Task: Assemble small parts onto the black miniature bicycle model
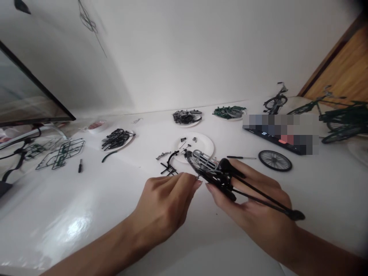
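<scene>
Hands meet above the desk (pixel 115 207): the right hand (pixel 255 199) grips a small black model bicycle (pixel 227 168) with a grey rack (pixel 205 160), while the left hand (pixel 168 203) is pinched closed at its near edge, whether on a tiny part I cannot tell. Beyond them sits a white plate (pixel 211 143) with small pieces (pixel 183 140); a screwdriver (pixel 240 157) and loose wheel (pixel 275 160) lie just past the right hand.

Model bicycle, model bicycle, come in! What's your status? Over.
Right hand gripping model bicycle. Left hand close to its silver rear rack, hold unclear. Spoked wheel loose on white table. Nothing seen blocking hands.
</scene>
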A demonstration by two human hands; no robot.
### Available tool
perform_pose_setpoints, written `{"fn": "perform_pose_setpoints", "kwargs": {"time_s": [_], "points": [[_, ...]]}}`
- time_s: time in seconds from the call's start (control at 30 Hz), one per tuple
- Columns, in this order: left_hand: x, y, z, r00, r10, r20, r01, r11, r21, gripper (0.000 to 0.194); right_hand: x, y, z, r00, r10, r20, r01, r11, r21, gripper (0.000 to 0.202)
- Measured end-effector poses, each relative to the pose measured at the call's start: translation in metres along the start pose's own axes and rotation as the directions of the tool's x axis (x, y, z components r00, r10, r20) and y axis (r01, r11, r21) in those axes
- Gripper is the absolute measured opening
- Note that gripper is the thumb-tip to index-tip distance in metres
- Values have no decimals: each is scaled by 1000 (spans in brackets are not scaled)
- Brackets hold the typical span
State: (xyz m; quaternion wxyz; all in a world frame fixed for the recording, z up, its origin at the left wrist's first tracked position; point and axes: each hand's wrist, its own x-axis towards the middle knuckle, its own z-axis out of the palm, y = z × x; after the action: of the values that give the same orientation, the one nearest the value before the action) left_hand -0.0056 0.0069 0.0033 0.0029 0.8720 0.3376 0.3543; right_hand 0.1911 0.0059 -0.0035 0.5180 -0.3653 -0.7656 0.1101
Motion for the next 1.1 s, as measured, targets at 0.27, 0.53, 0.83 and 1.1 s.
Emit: {"fn": "perform_pose_setpoints", "kwargs": {"time_s": [0.27,0.53,0.83,1.1], "points": [[2,12,5,874,-435,216,479,701,-529,42,-5,-3,-1,997,24,71,-26,999,29,36],[-3,10,9,876,-453,163,414,535,-736,17,-6,7,-5,997,-34,72,27,996,89,40],[-13,13,11,850,-491,189,465,531,-708,38,-2,7,-11,941,-332,67,336,940,-58,50],[-9,13,7,863,-499,77,390,563,-728,14,1,9,-19,934,-355,41,356,919,-168,51]]}}
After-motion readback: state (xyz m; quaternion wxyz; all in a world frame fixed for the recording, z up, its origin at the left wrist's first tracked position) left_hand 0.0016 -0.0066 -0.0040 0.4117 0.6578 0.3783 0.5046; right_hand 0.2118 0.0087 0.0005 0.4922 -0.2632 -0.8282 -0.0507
